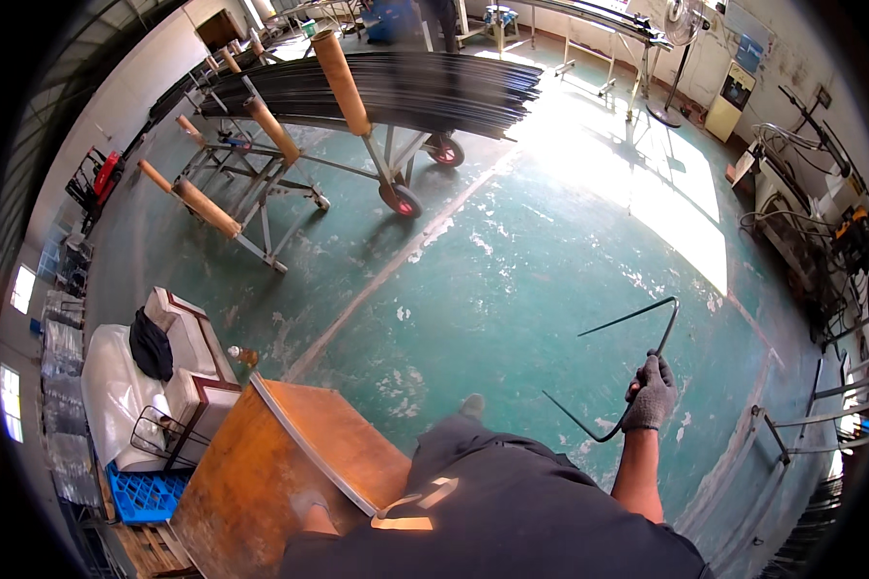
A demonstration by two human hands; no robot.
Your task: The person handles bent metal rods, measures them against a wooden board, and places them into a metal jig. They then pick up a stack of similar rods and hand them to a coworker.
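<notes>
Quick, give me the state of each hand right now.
Left hand: resting on the orange-brown board, grip cannot be told.
Right hand: gloved, closed around a bent dark metal rod.

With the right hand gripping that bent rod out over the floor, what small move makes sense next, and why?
Probably swing the bent rod left toward the wooden table. The gloved right hand holds it mid-span in the air over bare green floor, clear of any support, and the left hand already rests at the table by a long flat strip. The cart of straight rods stands far off.
</notes>
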